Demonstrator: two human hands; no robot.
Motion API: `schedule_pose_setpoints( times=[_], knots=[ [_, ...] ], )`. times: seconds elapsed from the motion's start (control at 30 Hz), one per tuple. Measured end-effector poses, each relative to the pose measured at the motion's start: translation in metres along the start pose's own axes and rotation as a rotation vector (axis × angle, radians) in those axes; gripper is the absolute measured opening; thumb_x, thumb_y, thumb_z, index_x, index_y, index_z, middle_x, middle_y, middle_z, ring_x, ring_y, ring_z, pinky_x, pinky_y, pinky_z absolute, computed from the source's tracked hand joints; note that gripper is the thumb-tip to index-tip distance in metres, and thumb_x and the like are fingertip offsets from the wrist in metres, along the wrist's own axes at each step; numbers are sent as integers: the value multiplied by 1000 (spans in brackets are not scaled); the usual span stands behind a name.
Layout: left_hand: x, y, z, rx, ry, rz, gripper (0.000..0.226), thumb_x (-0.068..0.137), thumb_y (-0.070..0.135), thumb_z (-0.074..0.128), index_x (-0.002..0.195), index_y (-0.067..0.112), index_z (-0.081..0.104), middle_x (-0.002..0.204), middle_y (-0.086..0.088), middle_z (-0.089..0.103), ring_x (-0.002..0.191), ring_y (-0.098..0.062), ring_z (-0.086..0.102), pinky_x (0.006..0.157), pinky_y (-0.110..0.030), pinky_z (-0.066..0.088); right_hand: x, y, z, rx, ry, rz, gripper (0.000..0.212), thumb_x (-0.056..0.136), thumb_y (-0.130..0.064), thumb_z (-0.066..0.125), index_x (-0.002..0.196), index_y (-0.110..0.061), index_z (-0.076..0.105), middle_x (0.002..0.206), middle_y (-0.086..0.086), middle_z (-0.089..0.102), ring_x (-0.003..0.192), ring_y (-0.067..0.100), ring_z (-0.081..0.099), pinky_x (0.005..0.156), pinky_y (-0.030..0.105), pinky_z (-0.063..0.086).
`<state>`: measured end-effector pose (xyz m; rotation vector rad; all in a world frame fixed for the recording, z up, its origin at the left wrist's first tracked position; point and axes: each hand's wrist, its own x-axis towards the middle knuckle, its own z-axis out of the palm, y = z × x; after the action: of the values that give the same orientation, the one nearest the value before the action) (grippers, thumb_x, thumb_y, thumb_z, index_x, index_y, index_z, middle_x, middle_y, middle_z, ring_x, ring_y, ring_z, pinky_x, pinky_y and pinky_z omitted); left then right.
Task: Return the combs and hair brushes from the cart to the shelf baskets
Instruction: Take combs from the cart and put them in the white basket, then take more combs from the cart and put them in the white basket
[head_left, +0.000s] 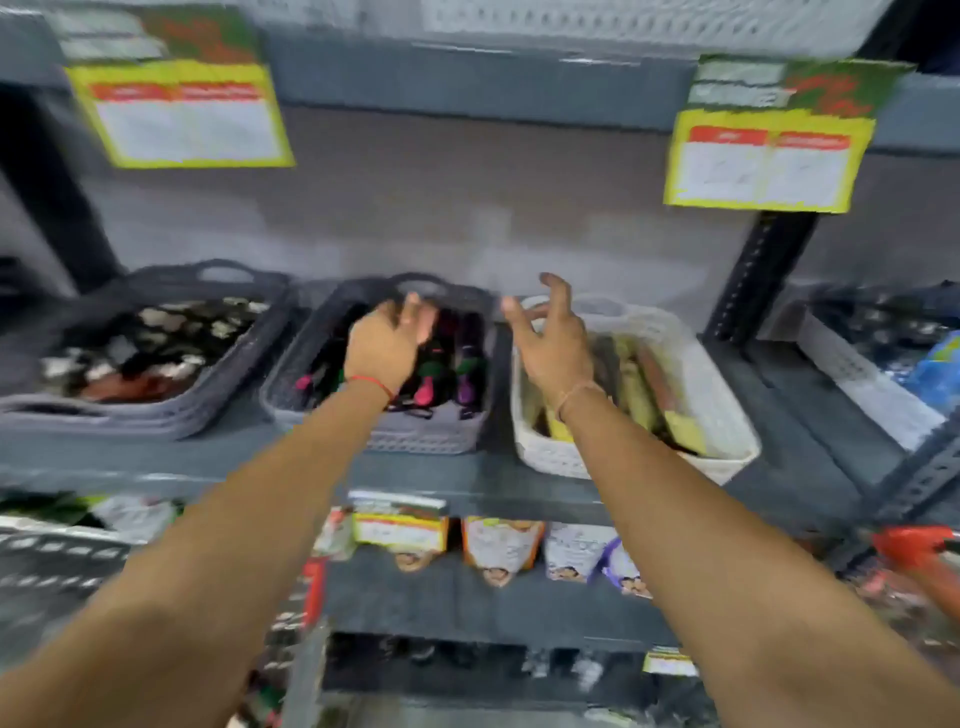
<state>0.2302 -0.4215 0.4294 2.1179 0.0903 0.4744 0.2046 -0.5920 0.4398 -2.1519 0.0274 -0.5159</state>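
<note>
The picture is blurred by motion. Three baskets stand side by side on the grey shelf (467, 488). The middle grey basket (415, 439) holds hair brushes (467, 374) with pink, green and purple handles. My left hand (387, 345) hovers over this basket, fingers loosely apart, with nothing seen in it. The white basket (727, 426) to its right holds yellow and brown packed combs (649, 389). My right hand (550, 332) is raised over the white basket's left rim, fingers spread and empty. The cart is out of sight.
A dark basket (171, 415) with packed items sits at the left, another white basket (857, 384) at the far right. Yellow price cards (182, 114) (763, 161) hang from the shelf above. Packets (498, 551) hang below. A dark upright post (753, 275) stands right of the white basket.
</note>
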Motion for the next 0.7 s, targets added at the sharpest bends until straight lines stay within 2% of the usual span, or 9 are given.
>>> schedule_pose_setpoints(
  times=[0.07, 0.13, 0.2, 0.23, 0.3, 0.37, 0.43, 0.53, 0.7],
  knots=[
    [4, -46, -70, -86, 102, -117, 53, 97, 37, 37, 97, -10, 63, 105, -36, 66, 101, -43, 62, 90, -44, 49, -19, -52, 54, 189, -115, -66, 53, 87, -46, 50, 129, -15, 37, 78, 19, 68, 68, 35, 67, 72, 49, 55],
    [-1, -94, -133, -138, 131, -196, 55, 97, 37, 37, 99, -12, 61, 102, -38, 65, 98, -44, 63, 86, -45, 51, -41, -94, 106, 298, -210, -142, 47, 88, -43, 51, 125, -15, 41, 72, 25, 69, 42, 16, 61, 55, 38, 55],
    [-21, -149, -194, -125, 120, -283, 52, 98, 37, 37, 101, -9, 62, 92, -32, 66, 82, -39, 64, 64, -30, 54, -70, -129, 166, 343, -342, -203, 44, 87, -41, 52, 122, -16, 43, 71, 26, 69, 33, 7, 55, 45, 30, 49],
    [-37, -181, -225, -90, 120, -350, 50, 98, 37, 36, 97, -4, 64, 81, -24, 64, 71, -33, 61, 53, -21, 50, -90, -143, 201, 345, -434, -221, 43, 87, -42, 52, 121, -17, 44, 70, 25, 69, 34, 10, 57, 45, 30, 49],
    [-65, -236, -268, 12, 124, -479, 48, 98, 40, 36, 95, 2, 66, 72, -14, 60, 68, -27, 56, 52, -13, 46, -123, -153, 258, 309, -605, -230, 42, 87, -41, 53, 121, -17, 45, 69, 22, 67, 40, 16, 61, 48, 36, 52],
    [-97, -293, -298, 37, 114, -643, 47, 96, 44, 35, 94, 8, 65, 87, -20, 62, 82, -28, 59, 72, -22, 47, -156, -150, 309, 250, -795, -201, 42, 89, -40, 52, 122, -16, 44, 79, 26, 68, 37, 3, 56, 55, 41, 53],
    [-131, -340, -315, 5, 103, -783, 39, 96, 44, 34, 84, 15, 58, 94, -18, 58, 86, -28, 56, 77, -31, 44, -186, -139, 351, 150, -967, -179, 47, 88, -43, 51, 126, -18, 41, 100, 27, 67, 41, 2, 56, 65, 46, 56],
    [-173, -397, -317, 18, 117, -972, 49, 97, 41, 37, 109, 0, 60, 108, -26, 64, 104, -40, 60, 94, -44, 49, -217, -108, 399, -98, -1184, -180, 58, 86, -55, 47, 132, -22, 35, 102, 13, 69, 62, 24, 69, 69, 47, 59],
    [-201, -455, -282, 66, 52, -1177, 59, 92, 52, 39, 127, 6, 52, 124, -23, 62, 114, -36, 58, 103, -42, 45, -242, -37, 462, -407, -1491, -86, 69, 83, -54, 52, 139, -21, 27, 98, 13, 63, 91, 32, 65, 83, 43, 54]
  ],
)
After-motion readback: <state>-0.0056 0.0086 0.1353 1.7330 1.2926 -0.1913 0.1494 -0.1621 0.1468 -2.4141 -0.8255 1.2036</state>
